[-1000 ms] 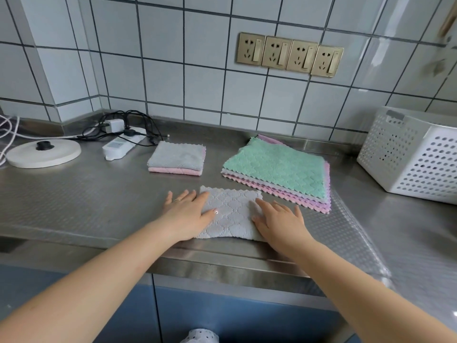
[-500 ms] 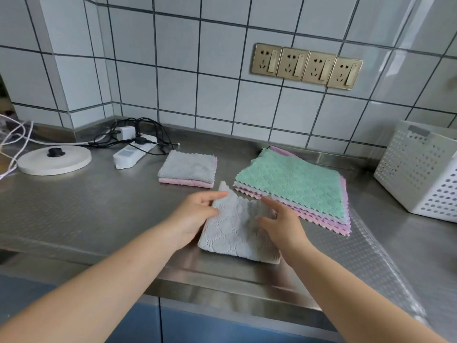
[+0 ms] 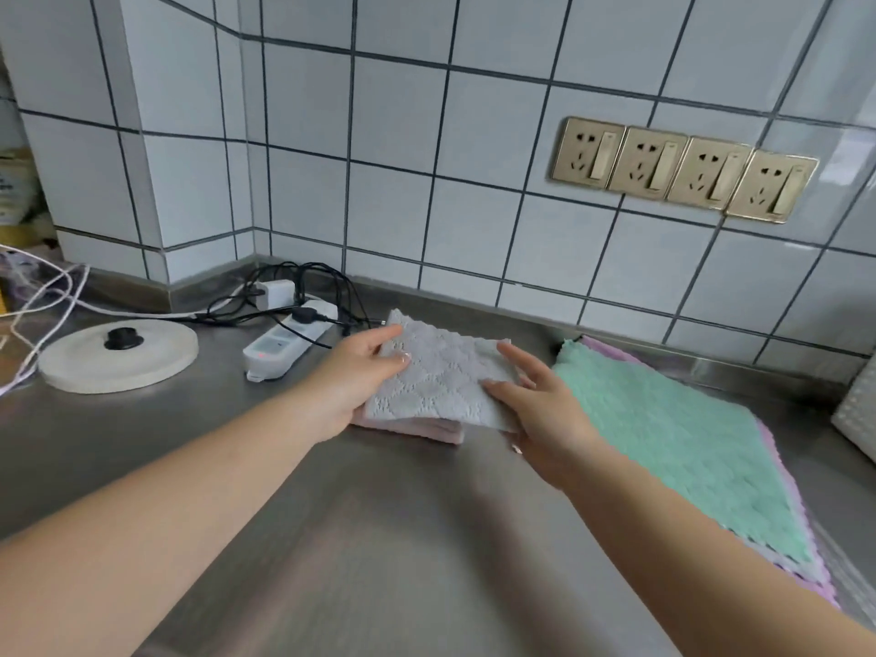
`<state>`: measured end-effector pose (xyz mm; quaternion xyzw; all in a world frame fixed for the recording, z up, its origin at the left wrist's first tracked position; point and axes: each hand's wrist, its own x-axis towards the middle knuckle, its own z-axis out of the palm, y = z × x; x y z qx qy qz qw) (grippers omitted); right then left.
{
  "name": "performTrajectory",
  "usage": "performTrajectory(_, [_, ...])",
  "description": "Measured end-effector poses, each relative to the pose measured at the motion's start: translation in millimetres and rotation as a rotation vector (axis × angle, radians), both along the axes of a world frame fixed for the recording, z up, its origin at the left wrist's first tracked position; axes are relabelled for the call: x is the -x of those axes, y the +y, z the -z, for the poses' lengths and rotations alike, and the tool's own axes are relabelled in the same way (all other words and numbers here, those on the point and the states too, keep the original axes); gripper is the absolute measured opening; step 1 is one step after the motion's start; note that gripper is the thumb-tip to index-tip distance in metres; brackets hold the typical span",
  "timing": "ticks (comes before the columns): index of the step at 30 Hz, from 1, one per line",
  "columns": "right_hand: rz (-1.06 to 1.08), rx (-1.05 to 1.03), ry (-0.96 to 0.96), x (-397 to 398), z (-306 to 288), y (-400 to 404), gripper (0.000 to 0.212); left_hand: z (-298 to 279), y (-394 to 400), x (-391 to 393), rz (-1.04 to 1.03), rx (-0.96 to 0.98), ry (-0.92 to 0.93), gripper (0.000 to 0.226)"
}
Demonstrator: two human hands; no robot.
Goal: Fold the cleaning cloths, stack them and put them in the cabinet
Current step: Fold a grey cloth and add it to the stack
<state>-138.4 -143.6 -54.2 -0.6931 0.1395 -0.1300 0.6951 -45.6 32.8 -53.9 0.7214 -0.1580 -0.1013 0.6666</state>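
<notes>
Grey, quilted and folded small, the microfibre cloth [image 3: 438,379] was pinched at its left edge by the left hand [image 3: 353,379], thumb on top, while the right hand [image 3: 538,410] held its right edge with fingers [image 3: 516,360] nearly straight, thumb laid over the fabric. It hung just above the pink folded cloth [image 3: 426,426] on the steel worktop [image 3: 332,538]. I judged the task still early: one small folded stack begun, how many in it hidden, and beside it a flat unfolded pile [image 3: 663,443], mint on top, with grey and pink edges below, at least three. No cabinet showed. Four brass wall sockets [image 3: 682,170] sat behind.
</notes>
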Motion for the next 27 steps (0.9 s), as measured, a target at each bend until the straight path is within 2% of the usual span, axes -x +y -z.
performTrajectory(2, [0.011,0.070,-0.006,-32.7,-3.5,-0.3,0.045,-3.4,-0.2,-23.8,-0.039,-0.181,-0.183,0.053])
performTrajectory(4, [0.020,0.153,0.012,-59.1,-0.8,-2.0,0.043,-4.5,-1.4,-44.3,-0.057,-0.307,-0.279,0.054])
performTrajectory(7, [0.025,0.324,0.069,-79.9,7.2,-0.9,0.041,1.5,-2.0,-66.8,-0.048,-0.473,-0.324,0.055])
performTrajectory(10, [-0.008,0.422,0.155,-89.0,18.1,2.0,0.050,13.0,-0.4,-82.2,-0.008,-0.604,-0.309,0.055])
performTrajectory(13, [-0.033,0.402,0.184,-94.8,26.7,2.1,0.055,20.2,2.7,-88.1,0.006,-0.604,-0.271,0.052])
performTrajectory(17, [-0.097,0.251,0.166,-95.2,29.4,-2.5,0.045,25.3,6.3,-88.5,-0.006,-0.546,-0.226,0.050])
performTrajectory(20, [-0.097,0.239,0.163,-97.4,32.7,-5.7,0.048,26.9,8.1,-88.0,-0.013,-0.565,-0.222,0.049])
performTrajectory(25, [-0.114,0.369,0.201,-94.8,30.0,-5.4,0.052,23.1,9.3,-83.3,-0.010,-0.652,-0.210,0.050])
performTrajectory(27, [-0.057,0.498,0.205,-92.5,26.6,-8.4,0.053,20.8,10.3,-81.7,-0.009,-0.729,-0.244,0.052])
